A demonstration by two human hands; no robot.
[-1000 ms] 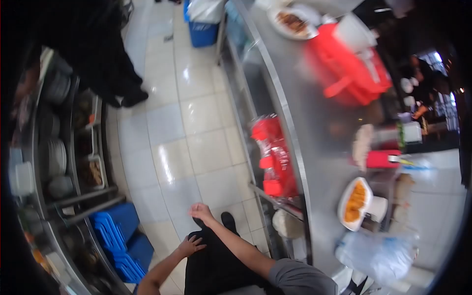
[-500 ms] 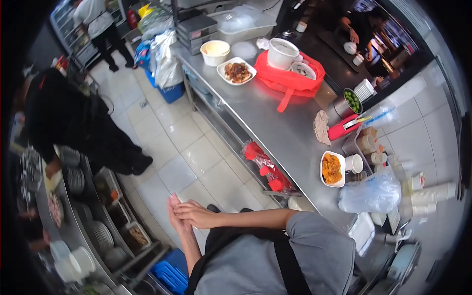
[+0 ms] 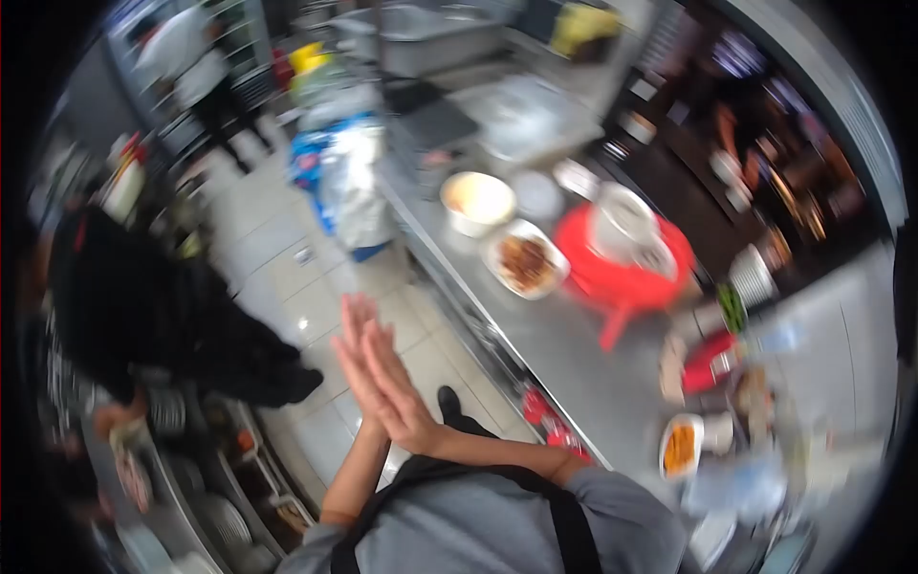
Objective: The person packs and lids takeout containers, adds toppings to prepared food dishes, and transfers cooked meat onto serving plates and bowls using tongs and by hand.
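Note:
My left hand and my right hand are pressed palm to palm in front of my chest, fingers stretched out and slightly blurred. Neither shows an object in it. To their right, on the steel counter, stand a white bowl of brown food, a tub with pale contents and a red bag with white containers on it. Farther along the counter is a white dish of orange food.
A person in black stands at the left beside shelves with stacked plates. Another person in a white top is at the back. Bags stand by the counter's end. Tiled floor lies between.
The hands were apart a second ago, then clasped lower; now they are flat together and raised. The view has swung, and the counter's bowls and bag appear lower and farther right than half a second ago.

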